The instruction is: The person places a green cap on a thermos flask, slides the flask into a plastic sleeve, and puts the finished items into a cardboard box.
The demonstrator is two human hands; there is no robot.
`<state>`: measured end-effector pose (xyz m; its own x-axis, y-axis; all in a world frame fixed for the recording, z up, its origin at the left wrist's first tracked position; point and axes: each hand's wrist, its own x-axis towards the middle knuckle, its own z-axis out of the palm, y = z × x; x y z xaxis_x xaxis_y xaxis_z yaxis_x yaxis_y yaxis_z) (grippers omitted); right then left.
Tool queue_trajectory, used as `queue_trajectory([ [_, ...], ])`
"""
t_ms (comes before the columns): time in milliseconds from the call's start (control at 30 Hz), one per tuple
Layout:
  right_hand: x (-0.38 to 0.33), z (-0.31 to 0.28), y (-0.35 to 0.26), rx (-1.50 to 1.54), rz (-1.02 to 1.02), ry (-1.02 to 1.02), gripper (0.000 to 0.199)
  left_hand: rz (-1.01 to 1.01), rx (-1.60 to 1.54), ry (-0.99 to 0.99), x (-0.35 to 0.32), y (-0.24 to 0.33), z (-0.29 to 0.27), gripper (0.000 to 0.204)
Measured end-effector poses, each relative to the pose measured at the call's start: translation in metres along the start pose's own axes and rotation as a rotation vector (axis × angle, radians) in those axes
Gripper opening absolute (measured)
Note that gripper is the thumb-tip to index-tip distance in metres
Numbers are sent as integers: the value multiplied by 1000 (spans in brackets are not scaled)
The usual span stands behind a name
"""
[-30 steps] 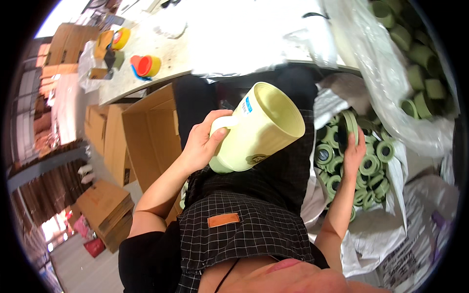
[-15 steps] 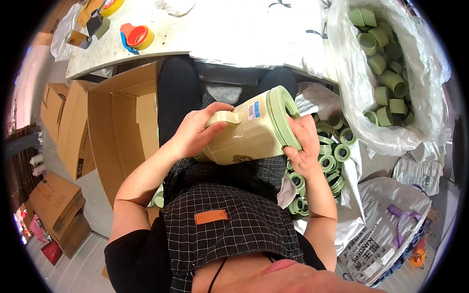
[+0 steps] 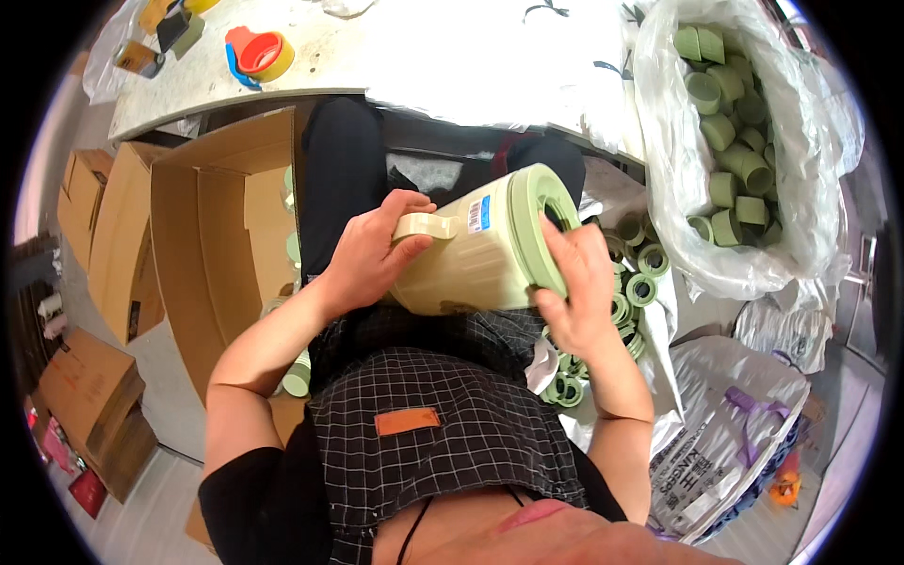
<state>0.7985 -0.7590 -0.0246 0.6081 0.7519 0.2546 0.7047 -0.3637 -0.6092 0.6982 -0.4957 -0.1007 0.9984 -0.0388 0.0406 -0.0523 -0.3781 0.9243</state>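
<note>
A large cream-coloured jug (image 3: 452, 268) with a side handle (image 3: 426, 225) and a barcode sticker lies tilted across my lap, its open end toward the right. A light green ring-shaped lid (image 3: 529, 226) sits on that end, with a dark round opening in it. My left hand (image 3: 372, 250) is closed on the jug at the handle, thumb and fingers around it. At the other end, my right hand (image 3: 579, 292) grips the green lid. Its fingers reach over the opening and the thumb lies at the lower rim.
An open cardboard box (image 3: 202, 235) with green-lidded things stands at my left. Green rings (image 3: 642, 290) lie in a white sack at my right. Beyond them a plastic-lined bag holds green cylinders (image 3: 749, 169). Ahead is a white worktable (image 3: 330, 61) with tape rolls (image 3: 262, 56).
My right hand has shifted on the lid, leaving more of the opening showing. The jug has turned slightly, and the whole view has moved a little. My left hand keeps its hold.
</note>
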Motion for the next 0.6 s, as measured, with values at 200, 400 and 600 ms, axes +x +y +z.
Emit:
queue_trajectory([
  [200, 11, 9, 10, 93, 189, -2, 49, -77, 221, 49, -10, 32, 29, 51],
  [400, 7, 20, 37, 101, 238, 24, 43, -91, 286, 139, -9, 38, 43, 57],
  [600, 18, 19, 40, 123, 257, 45, 40, -153, 335, 11, -5, 43, 44, 66],
])
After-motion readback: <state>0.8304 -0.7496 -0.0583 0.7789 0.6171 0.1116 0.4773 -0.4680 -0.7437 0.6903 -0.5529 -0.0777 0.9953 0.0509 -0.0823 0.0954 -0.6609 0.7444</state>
